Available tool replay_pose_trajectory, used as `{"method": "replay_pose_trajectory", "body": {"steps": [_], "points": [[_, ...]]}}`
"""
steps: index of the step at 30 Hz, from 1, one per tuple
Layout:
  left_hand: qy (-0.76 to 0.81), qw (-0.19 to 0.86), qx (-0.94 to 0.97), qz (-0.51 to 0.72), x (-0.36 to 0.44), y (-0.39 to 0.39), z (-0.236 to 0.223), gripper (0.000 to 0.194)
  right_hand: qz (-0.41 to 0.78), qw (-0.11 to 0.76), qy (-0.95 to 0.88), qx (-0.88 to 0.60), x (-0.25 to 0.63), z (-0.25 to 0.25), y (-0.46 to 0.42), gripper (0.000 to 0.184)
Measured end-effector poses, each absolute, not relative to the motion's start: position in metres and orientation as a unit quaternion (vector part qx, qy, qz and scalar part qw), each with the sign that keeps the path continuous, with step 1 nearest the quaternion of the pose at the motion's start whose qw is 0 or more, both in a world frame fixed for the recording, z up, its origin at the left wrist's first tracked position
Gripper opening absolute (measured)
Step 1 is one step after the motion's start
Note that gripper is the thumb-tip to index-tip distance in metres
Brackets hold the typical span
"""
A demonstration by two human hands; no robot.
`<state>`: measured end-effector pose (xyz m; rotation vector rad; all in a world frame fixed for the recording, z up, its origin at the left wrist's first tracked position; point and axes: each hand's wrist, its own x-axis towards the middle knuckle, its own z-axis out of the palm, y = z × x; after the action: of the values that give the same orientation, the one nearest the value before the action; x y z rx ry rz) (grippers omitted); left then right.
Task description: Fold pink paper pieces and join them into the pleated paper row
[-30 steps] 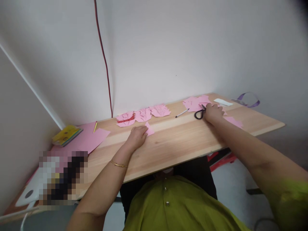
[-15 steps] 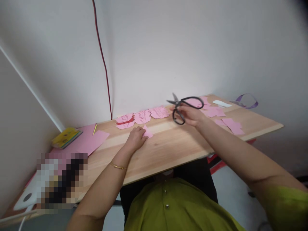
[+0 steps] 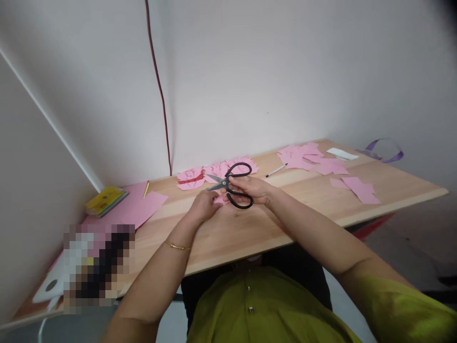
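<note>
My left hand (image 3: 205, 206) is closed on a small piece of pink paper (image 3: 222, 200) low over the wooden table, most of it hidden by my fingers and the scissors. In my right hand (image 3: 254, 188) is a pair of black-handled scissors (image 3: 224, 183). Their blades are parted and point left, just above my left hand. Behind them a row of cut pink paper pieces (image 3: 190, 178) with jagged edges lies along the wall, the leftmost marked by a red band.
Pink scraps (image 3: 296, 157) and a pen (image 3: 276, 170) lie to the right, near a white strip (image 3: 342, 154) and a purple ribbon loop (image 3: 392, 152). At left are pink sheets (image 3: 152, 207), a yellow packet (image 3: 106, 200), a yellow pencil (image 3: 146, 189) and a blurred-out patch.
My right hand has brought the scissors leftward and down, close to my left hand. The pen behind it has come into sight. My left hand keeps hold of the pink paper.
</note>
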<state>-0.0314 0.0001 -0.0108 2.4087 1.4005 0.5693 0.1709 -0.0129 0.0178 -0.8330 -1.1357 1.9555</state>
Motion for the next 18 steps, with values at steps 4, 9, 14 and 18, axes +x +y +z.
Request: {"method": "replay_pose_trajectory", "body": {"steps": [4,9,14,18], "points": [[0.505,0.153,0.827,0.192,-0.035,0.001,-0.012,0.011,0.7,0.356,-0.491,-0.376,0.173,0.007,-0.013,0.042],[0.506,0.168,0.82,0.206,-0.037,0.001,-0.012,0.011,0.713,0.392,-0.487,-0.317,0.179,0.003,-0.012,0.044],[0.505,0.186,0.816,0.21,-0.04,0.002,-0.013,0.014,0.71,0.326,-0.56,-0.276,0.187,0.003,-0.01,0.038],[0.501,0.222,0.808,0.216,-0.043,0.003,-0.011,0.015,0.536,0.363,-0.595,-0.476,0.192,0.007,-0.006,0.054]]}}
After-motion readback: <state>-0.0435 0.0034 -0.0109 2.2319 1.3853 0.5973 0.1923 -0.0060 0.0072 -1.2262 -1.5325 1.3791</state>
